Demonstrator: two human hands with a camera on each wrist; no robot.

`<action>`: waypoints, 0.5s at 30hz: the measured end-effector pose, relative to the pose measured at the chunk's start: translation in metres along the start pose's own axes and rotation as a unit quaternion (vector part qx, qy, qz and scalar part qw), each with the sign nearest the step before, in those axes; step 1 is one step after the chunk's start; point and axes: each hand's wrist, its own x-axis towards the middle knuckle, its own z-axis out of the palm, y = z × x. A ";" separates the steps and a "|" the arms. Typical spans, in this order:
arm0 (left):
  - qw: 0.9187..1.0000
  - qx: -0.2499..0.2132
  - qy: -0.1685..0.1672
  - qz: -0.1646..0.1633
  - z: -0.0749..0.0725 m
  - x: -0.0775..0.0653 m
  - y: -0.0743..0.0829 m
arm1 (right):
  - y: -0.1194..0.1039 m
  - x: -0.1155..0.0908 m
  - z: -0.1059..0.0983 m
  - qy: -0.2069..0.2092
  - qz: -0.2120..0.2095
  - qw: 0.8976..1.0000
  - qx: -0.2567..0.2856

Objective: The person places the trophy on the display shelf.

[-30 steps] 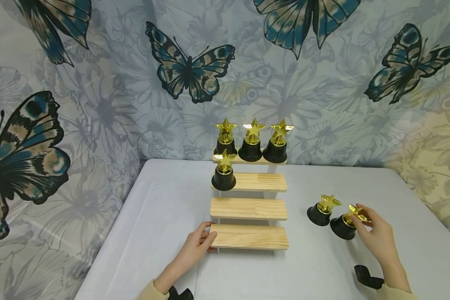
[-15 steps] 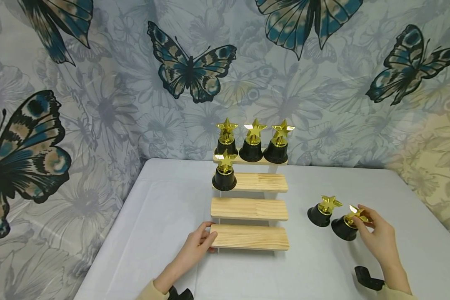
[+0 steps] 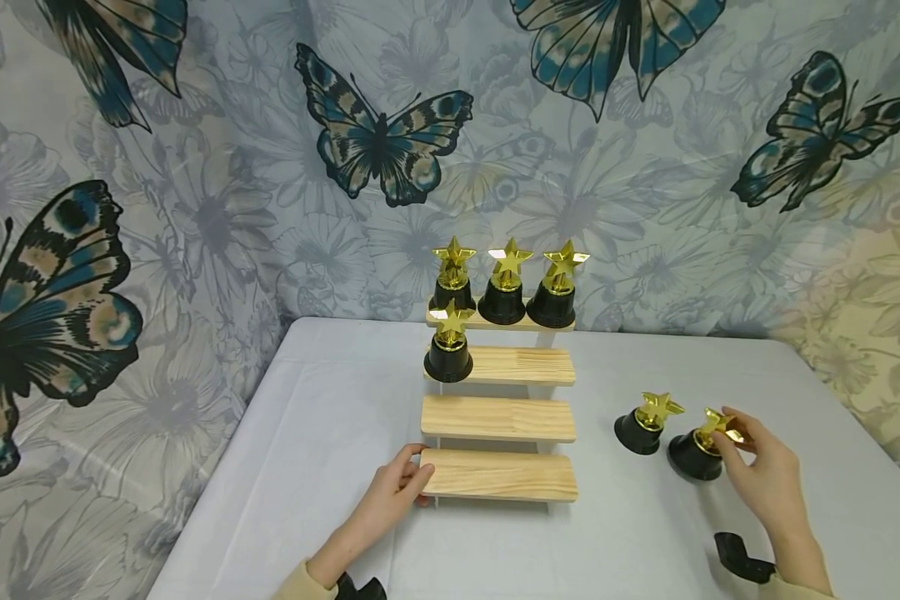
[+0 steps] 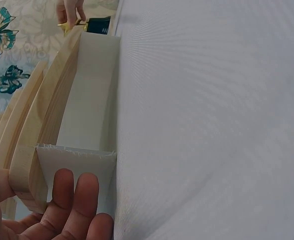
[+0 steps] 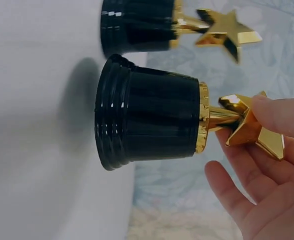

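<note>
My right hand [image 3: 771,475] pinches the gold star of a small trophy [image 3: 694,457] with a black base, at the right of the table. In the right wrist view, thumb and fingers hold the star [image 5: 247,125]; a shadow lies beside the base [image 5: 152,110], and I cannot tell whether it touches the cloth. A second star trophy [image 3: 639,432] stands just left of it. My left hand [image 3: 386,496] grips the left end of the lowest step [image 3: 498,475] of a wooden tiered stand, thumb and fingers around the board's end in the left wrist view.
Three star trophies [image 3: 502,300] stand along the stand's top step. One more trophy [image 3: 448,360] is at the left end of the second step [image 3: 525,365]. A white cloth covers the table [image 3: 330,400]. A butterfly-patterned backdrop [image 3: 645,217] rises behind and beside it.
My right hand and the trophy it pinches have shifted slightly to the right, away from the neighbouring trophy. My left hand stays on the stand.
</note>
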 end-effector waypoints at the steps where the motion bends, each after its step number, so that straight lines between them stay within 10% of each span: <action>1: 1.000 0.002 0.000 0.001 0.000 0.000 0.000 | -0.010 0.002 -0.003 0.002 -0.002 1.000 -0.005; 15: 1.000 0.007 0.000 0.003 -0.001 0.000 0.000 | -0.057 0.011 -0.021 0.023 -0.063 0.998 -0.011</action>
